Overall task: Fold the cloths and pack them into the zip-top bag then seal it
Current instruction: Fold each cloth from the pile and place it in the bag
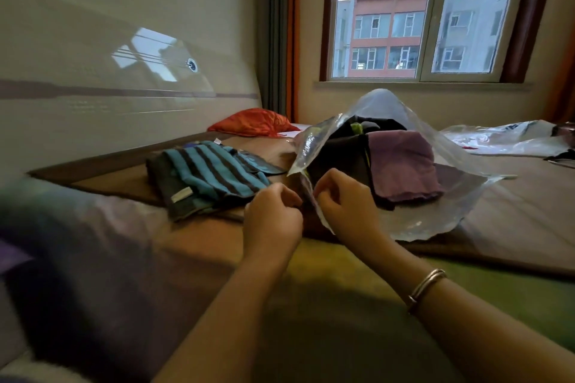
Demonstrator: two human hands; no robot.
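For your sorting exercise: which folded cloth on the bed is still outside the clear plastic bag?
The blue-and-black striped cloth, left of the clear plastic zip-top bag; the purple cloth and dark cloths lie inside it.

Clear plastic zip-top bag [413, 196]: lies on the bed, mouth open toward the viewer, upper wall billowed upward. Contents: folded purple cloth [401, 165] atop dark folded cloths [339, 158]. Blue-and-black striped cloth [214, 171]: folded, outside the bag, just left of it.

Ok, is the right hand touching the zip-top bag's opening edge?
Touching. The head view shows the right hand pinching the clear zip-top bag at its opening edge, fingers closed on the plastic.
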